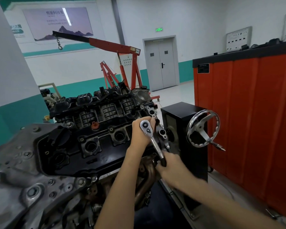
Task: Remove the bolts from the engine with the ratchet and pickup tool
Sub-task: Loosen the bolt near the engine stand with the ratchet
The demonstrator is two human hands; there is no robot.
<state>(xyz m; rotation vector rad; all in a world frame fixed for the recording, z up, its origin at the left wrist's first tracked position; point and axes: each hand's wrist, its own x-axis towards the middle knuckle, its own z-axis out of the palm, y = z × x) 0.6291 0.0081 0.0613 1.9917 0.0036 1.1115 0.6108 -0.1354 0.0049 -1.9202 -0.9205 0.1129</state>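
The engine (89, 146) fills the lower left, its black valve cover on top and a grey timing cover at the near end. A chrome ratchet (151, 138) stands over the cover's right end, head up and handle slanting down to the right. My left hand (141, 131) curls round the ratchet just under its head, at the engine's right edge. My right hand (170, 162) grips the ratchet's black handle end. The bolt under the ratchet is hidden by my left hand. No pickup tool is in view.
A black engine stand box (177, 123) with a chrome handwheel (203, 128) sits just right of the engine. A red tool cabinet (254, 113) fills the right side. A red engine hoist (122, 66) stands behind, before a grey double door (161, 63).
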